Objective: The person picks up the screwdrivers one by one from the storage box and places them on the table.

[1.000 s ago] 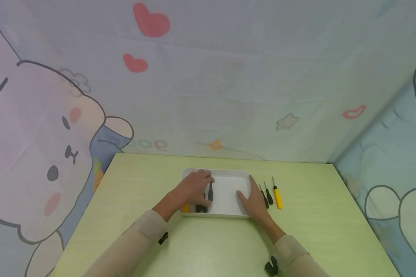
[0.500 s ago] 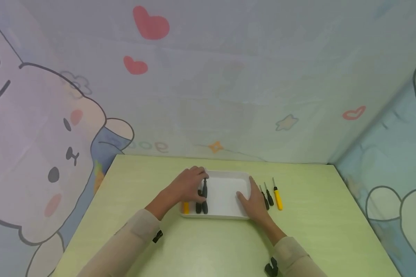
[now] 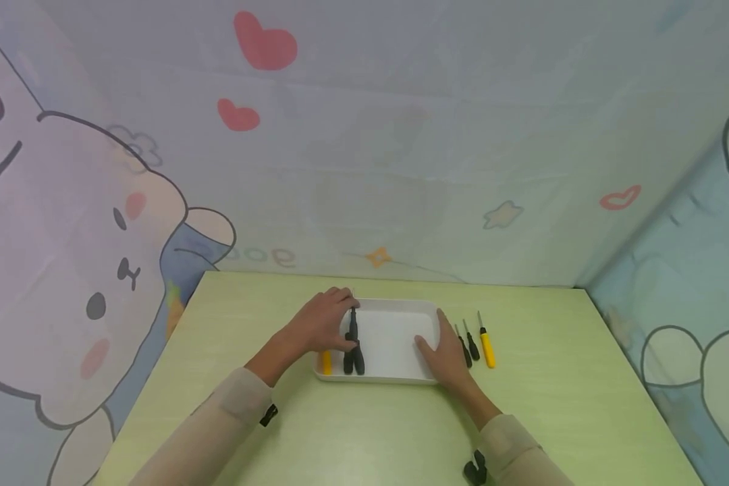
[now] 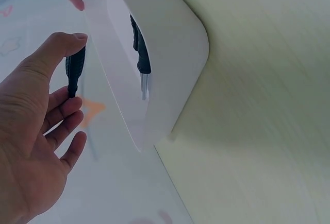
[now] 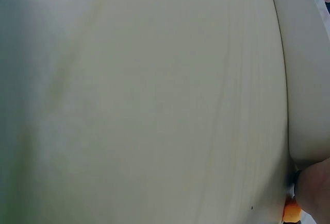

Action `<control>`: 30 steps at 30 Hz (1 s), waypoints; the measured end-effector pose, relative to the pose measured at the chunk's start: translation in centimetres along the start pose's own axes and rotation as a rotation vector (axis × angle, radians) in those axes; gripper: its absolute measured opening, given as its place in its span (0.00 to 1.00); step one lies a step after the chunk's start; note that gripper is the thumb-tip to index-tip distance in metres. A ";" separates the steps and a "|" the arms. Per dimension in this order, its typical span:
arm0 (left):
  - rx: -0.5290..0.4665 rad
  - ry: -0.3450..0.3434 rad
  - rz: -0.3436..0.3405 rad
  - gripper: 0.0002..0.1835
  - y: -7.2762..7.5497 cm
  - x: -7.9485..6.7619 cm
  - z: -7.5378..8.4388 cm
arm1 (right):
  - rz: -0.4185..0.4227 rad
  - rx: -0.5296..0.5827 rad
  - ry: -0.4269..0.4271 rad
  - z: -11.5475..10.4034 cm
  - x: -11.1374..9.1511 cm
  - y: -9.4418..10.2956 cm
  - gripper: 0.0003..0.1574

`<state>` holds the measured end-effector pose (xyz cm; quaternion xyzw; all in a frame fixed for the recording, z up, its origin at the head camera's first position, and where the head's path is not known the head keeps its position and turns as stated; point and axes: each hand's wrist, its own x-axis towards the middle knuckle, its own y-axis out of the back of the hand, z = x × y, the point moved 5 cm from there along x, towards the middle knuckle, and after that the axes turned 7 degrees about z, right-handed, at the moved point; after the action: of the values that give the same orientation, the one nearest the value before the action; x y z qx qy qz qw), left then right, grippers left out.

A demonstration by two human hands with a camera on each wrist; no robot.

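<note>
Screwdriver [image 3: 354, 325], black-handled, shaft seemingly pointing away but faint; pinched in left hand [image 3: 318, 324] over left side of white tray [image 3: 391, 344]; should handle light and stiff, best taken mid-handle; right hand [image 3: 448, 354] gripping tray's right end.

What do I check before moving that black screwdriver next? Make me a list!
1. Black screwdriver pinched in the left-hand grip: ok.
2. Right-hand grip holding the white tray at its right end: ok.
3. Free space inside: ok, right of the two black handles and the yellow handle.
4. Held tip clear of the tray: cannot tell, too faint.
5. All tools in the tray: not ok; a yellow-handled screwdriver and two black screwdrivers lie on the table to its right.
</note>
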<state>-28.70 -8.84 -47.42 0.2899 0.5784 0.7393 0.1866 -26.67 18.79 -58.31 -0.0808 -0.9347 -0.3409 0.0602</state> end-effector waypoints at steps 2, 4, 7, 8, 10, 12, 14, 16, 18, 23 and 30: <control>-0.006 0.004 0.006 0.40 0.0 -0.1 -0.2 | 0.001 0.004 -0.001 0.0 0.0 0.0 0.55; -0.009 0.009 0.012 0.40 0.1 -0.2 -0.6 | 0.004 0.008 0.001 0.0 -0.1 0.0 0.55; 0.008 0.020 0.011 0.39 0.1 -0.6 -1.2 | 0.008 0.008 0.004 0.0 -0.3 -0.1 0.54; 0.017 0.023 0.008 0.40 0.0 -0.7 -1.4 | 0.007 0.006 0.003 0.0 -0.3 -0.1 0.54; 0.025 0.033 -0.001 0.40 0.0 -1.0 -1.9 | 0.006 0.004 0.007 0.0 -0.4 -0.2 0.54; 0.027 0.035 0.000 0.39 -0.1 -1.3 -2.2 | 0.004 0.004 0.009 -0.1 -0.4 -0.2 0.54; 0.022 0.037 0.002 0.39 -0.1 -1.5 -2.5 | -0.002 0.008 0.005 -0.1 -0.4 -0.1 0.55; 0.018 0.036 0.003 0.39 0.1 -1.6 -2.7 | 0.000 0.016 0.009 -0.2 -0.3 0.0 0.54; 0.025 0.035 0.002 0.39 0.3 -1.7 -2.8 | -0.004 0.018 0.006 -0.2 -0.2 0.0 0.55; 0.045 0.039 -0.006 0.39 0.8 -1.8 -3.1 | -0.006 0.007 0.012 -0.2 -0.1 0.0 0.55; 0.029 0.040 0.009 0.40 1.0 -2.4 -3.8 | 0.005 0.008 0.012 -0.1 -0.1 0.0 0.55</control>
<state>-29.30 -13.40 -47.54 0.2802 0.5914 0.7373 0.1676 -26.56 18.75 -58.23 -0.0806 -0.9354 -0.3376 0.0670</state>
